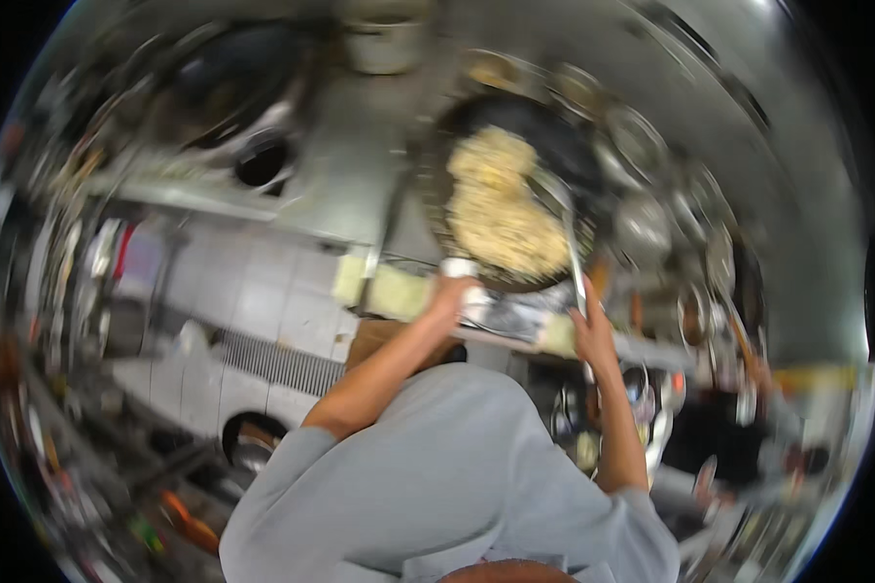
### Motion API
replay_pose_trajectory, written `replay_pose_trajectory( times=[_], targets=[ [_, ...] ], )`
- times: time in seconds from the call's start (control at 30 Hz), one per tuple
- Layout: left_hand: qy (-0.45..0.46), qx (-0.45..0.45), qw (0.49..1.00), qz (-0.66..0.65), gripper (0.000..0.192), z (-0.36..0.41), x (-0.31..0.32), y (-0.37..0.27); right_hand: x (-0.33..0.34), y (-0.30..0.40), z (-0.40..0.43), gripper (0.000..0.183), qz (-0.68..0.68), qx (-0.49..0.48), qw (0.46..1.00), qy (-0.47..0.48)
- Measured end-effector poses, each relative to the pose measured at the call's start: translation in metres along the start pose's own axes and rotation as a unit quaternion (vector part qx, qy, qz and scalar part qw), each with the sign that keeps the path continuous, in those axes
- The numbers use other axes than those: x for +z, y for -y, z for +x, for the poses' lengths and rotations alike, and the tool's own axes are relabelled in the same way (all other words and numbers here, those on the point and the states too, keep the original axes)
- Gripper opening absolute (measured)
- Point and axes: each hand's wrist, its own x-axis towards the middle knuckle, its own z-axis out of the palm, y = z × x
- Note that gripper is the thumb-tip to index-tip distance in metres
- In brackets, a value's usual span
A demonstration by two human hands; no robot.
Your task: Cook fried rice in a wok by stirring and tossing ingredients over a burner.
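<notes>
A large dark wok [554, 131] stands in front of me, holding a pale yellow mass of food [507, 211], perhaps fried rice or noodles. My left hand [453, 295] is closed around a white cloth or wrap [459, 268] at the wok's near left rim. In my right hand [592, 328] is the handle of a metal ladle or spatula [574, 255], whose head rests in the wok against the food's right side. The picture is blurred, so the food's kind and the tool's exact shape cannot be told.
Metal bowls and pots [638, 138] stand right of the wok. A second large wok [226, 80] is at the upper left, near a white bucket [385, 44]. A floor grate [281, 361] runs at left. Another person [729, 437] stands at the right, an arm reaching to a wooden-handled tool.
</notes>
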Motion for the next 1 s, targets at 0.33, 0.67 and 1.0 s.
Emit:
replay_pose_trajectory(
  times=[0.33,0.67,1.0],
  targets=[
    [-0.03,-0.006,0.999,0.042,0.014,0.032,0.06,-0.023,-0.048,-0.081,-0.031,0.068,-0.205,-0.095,0.968,-0.108],
    [0.007,0.011,1.0,0.028,0.017,0.166,0.035,-0.034,-0.029,-0.015,0.037,0.063,-0.204,-0.196,0.959,0.0],
    [-0.011,0.019,0.998,0.064,0.029,0.047,0.032,-0.015,-0.02,-0.052,0.08,0.066,-0.259,-0.114,0.956,-0.083]
  ],
)
